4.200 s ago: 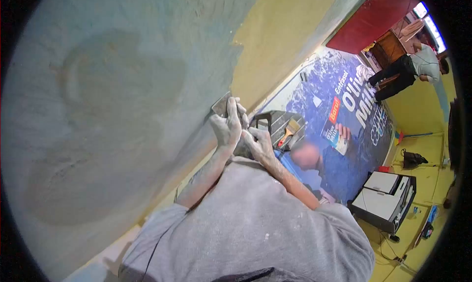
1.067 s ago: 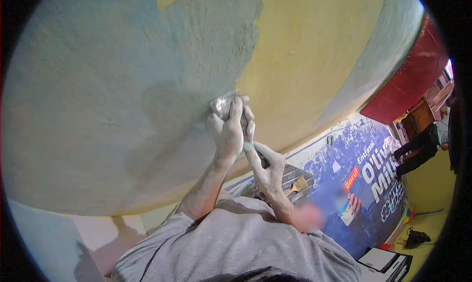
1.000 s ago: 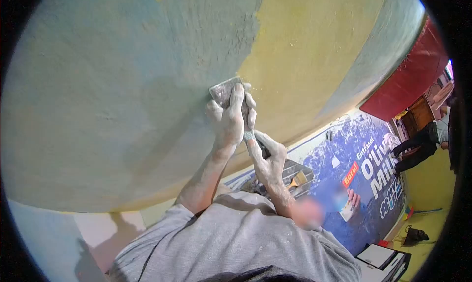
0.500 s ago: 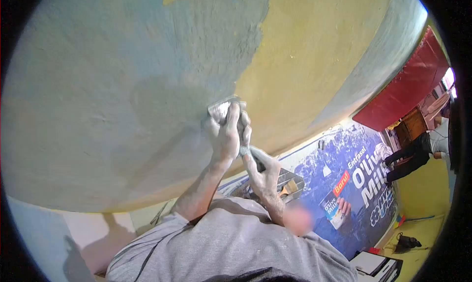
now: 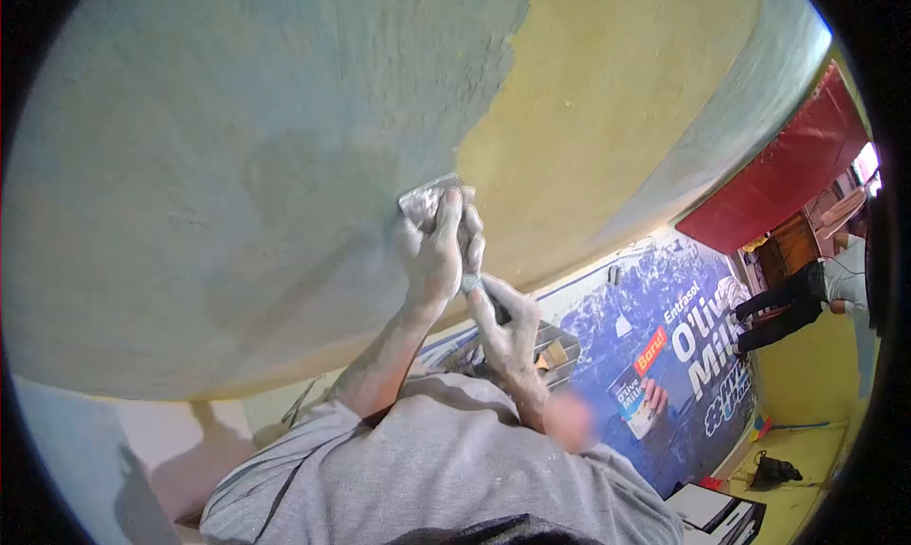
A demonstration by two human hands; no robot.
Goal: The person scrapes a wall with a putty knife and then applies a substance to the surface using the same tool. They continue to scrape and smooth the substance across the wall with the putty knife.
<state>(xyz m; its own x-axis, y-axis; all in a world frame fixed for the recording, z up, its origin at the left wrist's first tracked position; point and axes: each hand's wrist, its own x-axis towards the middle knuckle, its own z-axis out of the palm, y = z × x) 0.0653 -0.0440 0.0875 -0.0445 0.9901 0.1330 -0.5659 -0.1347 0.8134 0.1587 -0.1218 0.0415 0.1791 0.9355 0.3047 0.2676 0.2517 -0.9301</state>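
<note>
A broad putty knife [image 5: 424, 197] rests its flat blade against the wall [image 5: 313, 99], close to where a grey-blue coat meets yellow paint. My left hand [image 5: 438, 253], coated in white dust, is closed around it, with a finger laid along the blade. Just below, my right hand [image 5: 510, 328] is also closed, its fingertips at the pale lower end of the handle and touching my left hand. Most of the handle is hidden by my fingers. Both forearms reach up from my grey shirt [image 5: 436, 460].
A tray [image 5: 567, 348] with a brush [image 5: 550, 357] is partly behind my right arm. Beyond it a blue printed banner [image 5: 607, 317] is spread out. A red panel [image 5: 773, 165] juts out at right, near another person [image 5: 802, 293]. White boxes [image 5: 707, 507] stand at lower right.
The blade has shifted slightly upward along the wall, and more of its face shows. Both hands have moved with it, their grip unchanged. The view has tilted a little.
</note>
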